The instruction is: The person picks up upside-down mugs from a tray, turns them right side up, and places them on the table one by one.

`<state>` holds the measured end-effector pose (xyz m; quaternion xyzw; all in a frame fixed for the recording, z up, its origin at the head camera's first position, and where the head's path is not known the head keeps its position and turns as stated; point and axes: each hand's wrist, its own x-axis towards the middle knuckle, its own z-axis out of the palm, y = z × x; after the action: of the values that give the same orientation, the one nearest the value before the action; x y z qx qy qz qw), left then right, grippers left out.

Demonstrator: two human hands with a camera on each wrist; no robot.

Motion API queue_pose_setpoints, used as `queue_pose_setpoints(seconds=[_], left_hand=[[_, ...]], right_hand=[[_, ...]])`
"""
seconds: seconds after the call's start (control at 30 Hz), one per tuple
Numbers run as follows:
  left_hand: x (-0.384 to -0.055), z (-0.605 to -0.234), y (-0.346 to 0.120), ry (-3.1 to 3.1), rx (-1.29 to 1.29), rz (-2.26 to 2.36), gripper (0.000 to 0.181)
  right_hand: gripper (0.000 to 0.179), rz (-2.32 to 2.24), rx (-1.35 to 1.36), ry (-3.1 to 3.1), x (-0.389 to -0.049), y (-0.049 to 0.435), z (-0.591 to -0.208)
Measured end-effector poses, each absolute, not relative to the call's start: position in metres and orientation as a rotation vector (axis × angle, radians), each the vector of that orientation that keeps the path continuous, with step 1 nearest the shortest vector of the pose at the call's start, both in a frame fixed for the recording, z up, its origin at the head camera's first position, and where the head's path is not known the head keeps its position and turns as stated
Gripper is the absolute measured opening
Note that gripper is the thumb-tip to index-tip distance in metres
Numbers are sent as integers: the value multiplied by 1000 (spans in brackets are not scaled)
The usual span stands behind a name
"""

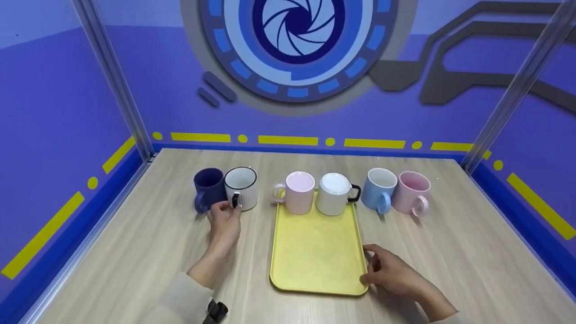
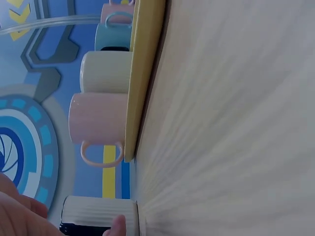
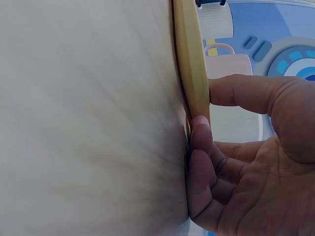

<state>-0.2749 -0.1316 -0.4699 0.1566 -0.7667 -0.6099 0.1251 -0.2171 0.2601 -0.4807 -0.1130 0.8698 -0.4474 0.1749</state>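
My left hand (image 1: 226, 227) is at the black handle of a white ribbed mug (image 1: 248, 191) with a dark rim, its thumb and fingers pinching that handle. Touching this mug on its left is a dark blue mug (image 1: 209, 181). With my right hand (image 1: 390, 272) I grip the right edge of a yellow tray (image 1: 317, 252), thumb on top and fingers curled against the rim. On the tray's far end, a pale pink mug (image 1: 299, 195) and a white mug (image 1: 331, 198) with a black handle stand bottom up. Part of the left hand lies outside the left wrist view.
Right of the tray, a light blue mug (image 1: 379, 184) and a pink mug (image 1: 407, 198) stand upright side by side. The wooden table (image 1: 148, 252) is enclosed by blue printed walls (image 1: 153, 81) with metal posts (image 1: 114, 81) at the corners.
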Motion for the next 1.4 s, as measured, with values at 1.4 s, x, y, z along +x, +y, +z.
queue_pose_setpoints(seconds=[1.4], left_hand=[[-292,-469,-78,-2508,-11,-1687,36]], right_hand=[[72,-1678,-381,2219,-261,206,-454]])
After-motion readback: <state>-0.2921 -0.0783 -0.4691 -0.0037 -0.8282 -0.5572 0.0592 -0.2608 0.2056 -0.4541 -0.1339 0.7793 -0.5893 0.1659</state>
